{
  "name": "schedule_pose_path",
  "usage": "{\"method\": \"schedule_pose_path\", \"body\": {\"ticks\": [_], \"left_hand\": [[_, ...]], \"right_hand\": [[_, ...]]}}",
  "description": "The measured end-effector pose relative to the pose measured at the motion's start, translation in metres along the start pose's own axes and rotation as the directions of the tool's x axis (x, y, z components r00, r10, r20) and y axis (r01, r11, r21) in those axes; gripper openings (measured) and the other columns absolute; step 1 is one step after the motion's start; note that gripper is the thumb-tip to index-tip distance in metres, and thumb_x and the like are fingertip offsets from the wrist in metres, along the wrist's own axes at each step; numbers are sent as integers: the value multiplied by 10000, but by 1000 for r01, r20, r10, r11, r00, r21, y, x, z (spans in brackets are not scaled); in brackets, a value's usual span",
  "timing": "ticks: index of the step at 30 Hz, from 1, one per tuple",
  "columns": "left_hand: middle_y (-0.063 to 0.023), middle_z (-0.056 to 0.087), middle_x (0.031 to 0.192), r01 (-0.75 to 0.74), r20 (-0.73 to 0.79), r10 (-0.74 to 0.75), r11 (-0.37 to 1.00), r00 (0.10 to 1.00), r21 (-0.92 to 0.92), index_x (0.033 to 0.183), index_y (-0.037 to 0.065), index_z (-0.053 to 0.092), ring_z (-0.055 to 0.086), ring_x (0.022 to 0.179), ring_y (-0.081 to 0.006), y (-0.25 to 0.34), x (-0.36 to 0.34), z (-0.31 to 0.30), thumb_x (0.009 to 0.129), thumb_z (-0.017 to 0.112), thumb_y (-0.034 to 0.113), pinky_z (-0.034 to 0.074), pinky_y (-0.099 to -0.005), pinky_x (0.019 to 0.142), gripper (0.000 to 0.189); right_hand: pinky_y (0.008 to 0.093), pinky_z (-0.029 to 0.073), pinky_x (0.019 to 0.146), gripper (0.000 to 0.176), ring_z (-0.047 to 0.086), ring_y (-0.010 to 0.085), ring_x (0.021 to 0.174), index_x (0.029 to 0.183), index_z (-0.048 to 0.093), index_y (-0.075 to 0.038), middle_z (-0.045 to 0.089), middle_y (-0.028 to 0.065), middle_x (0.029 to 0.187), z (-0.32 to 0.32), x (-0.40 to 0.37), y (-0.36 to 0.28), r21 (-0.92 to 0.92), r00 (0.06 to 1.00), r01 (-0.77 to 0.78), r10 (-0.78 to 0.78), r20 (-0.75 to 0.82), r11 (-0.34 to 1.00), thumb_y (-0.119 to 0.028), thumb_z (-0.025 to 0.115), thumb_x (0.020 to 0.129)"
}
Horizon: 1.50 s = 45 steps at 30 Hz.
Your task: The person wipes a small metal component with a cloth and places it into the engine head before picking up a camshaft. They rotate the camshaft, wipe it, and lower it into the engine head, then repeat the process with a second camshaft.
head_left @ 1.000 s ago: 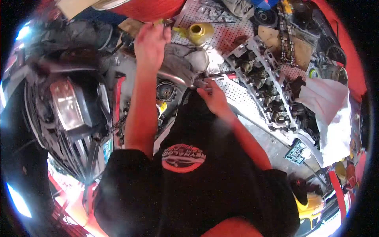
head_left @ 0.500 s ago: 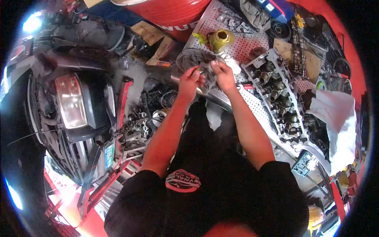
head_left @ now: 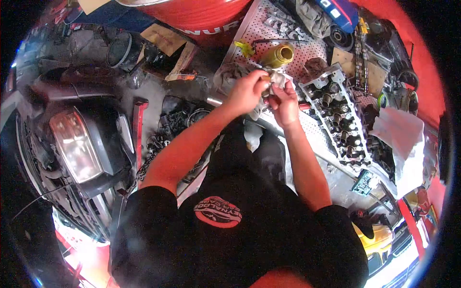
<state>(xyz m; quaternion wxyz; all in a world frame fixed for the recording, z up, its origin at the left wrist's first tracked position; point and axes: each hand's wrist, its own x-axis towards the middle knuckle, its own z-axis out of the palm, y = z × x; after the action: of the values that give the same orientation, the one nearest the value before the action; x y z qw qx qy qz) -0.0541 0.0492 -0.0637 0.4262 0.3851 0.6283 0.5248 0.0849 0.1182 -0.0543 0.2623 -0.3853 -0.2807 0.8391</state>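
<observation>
My left hand (head_left: 248, 92) is closed in a pinch, its fingertips right at the left edge of a crumpled white rag (head_left: 278, 78). What those fingers pinch I cannot tell. My right hand (head_left: 285, 104) is closed around the rag, thumb and fingers bunching it up. Both hands meet above the near edge of a perforated metal work surface (head_left: 307, 52). Just beyond them is a yellow bottle (head_left: 272, 58), its open mouth facing up and right. Dark grey cloth (head_left: 231, 74) lies to the left of my fingers.
A cylinder head (head_left: 338, 117) with exposed bores lies right of my hands, and camshafts (head_left: 361, 62) rest on cardboard behind it. White sheet (head_left: 401, 144) drapes the far right. Red drum (head_left: 201, 19) stands ahead; a car's headlight (head_left: 76, 144) is at left.
My left hand has moved right and up to the rag beside my right hand. My right hand has shifted slightly down and right. The bottle appears more tilted, and the view has shifted.
</observation>
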Motion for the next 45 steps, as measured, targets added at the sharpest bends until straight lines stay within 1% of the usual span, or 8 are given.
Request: {"method": "schedule_pose_path", "body": {"ticks": [7, 9, 13, 19, 25, 30, 32, 45], "left_hand": [[-61, 610, 781, 673, 456, -513, 402, 727, -621, 1017, 58, 599, 540, 628, -145, -21, 5, -23, 957, 525, 236, 438, -287, 553, 202], [-89, 640, 858, 277, 85, -266, 948, 960, -160, 1091, 39, 592, 596, 714, -188, -20, 2, -9, 945, 538, 174, 484, -320, 640, 206], [-156, 650, 924, -296, -13, 323, 881, 946, 370, 1143, -2, 577, 630, 822, -349, -19, -3, -1, 892, 582, 81, 513, -375, 765, 264], [-36, 611, 794, 516, 212, -480, 691, 851, -507, 1075, 22, 608, 560, 605, -113, -12, 0, 7, 957, 520, 154, 442, -258, 521, 198], [-81, 620, 852, 390, 245, -386, 362, 890, -847, 1105, 49, 574, 575, 701, -159, -6, 2, -3, 963, 499, 116, 452, -288, 599, 175], [-151, 611, 1111, 304, 262, -155, 460, 953, -835, 1291, 62, 466, 602, 1019, -261, 24, 4, -13, 949, 516, 135, 492, -413, 856, 353], [-159, 575, 1190, 381, 384, -48, 287, 922, -879, 1304, 61, 462, 574, 1091, -283, 29, 0, -8, 949, 509, 113, 466, -448, 922, 362], [-63, 669, 986, 78, 401, -7, 984, 916, -162, 1150, 12, 622, 632, 874, -142, 122, -25, -1, 852, 666, 27, 517, -289, 776, 301]], "right_hand": [[402, 509, 608, 398, 636, 405, 740, 1271, 437, -81, 646, 236, 911, -12, -5, -28, -798, 823, 557, 19, 568, -231, -170, 571, 907], [381, 509, 605, 405, 644, 347, 684, 1272, 432, -82, 660, 201, 881, -16, -2, -7, -937, 933, 350, -92, 349, -2, -182, 582, 909], [311, 483, 554, 245, 529, 113, 533, 1130, 533, -56, 634, 33, 761, -7, 1, -2, -147, 984, -175, 168, -58, 974, -162, 606, 921], [252, 458, 604, 40, 527, 70, 611, 874, 638, -35, 598, 6, 714, -2, 5, 22, -336, 973, 55, -126, -193, 940, -71, 643, 890], [289, 489, 655, 74, 608, 138, 688, 906, 661, -34, 659, 57, 794, -20, -4, 7, -767, 869, 218, -478, -130, 604, -88, 677, 857], [356, 516, 809, 428, 601, 255, 988, 1174, 567, -6, 563, 191, 1189, -24, -34, 5, -983, 821, 107, -571, 2, 151, -193, 727, 825], [422, 442, 965, 660, 518, 340, 1175, 1326, 464, -7, 468, 223, 1325, 21, -56, -12, -735, 906, 167, -397, -149, 657, -228, 765, 782], [320, 490, 878, 418, 648, 194, 986, 1204, 588, -28, 678, 140, 1070, 43, -127, -61, -833, 840, 292, -543, -11, 469, -148, 721, 826]]}}
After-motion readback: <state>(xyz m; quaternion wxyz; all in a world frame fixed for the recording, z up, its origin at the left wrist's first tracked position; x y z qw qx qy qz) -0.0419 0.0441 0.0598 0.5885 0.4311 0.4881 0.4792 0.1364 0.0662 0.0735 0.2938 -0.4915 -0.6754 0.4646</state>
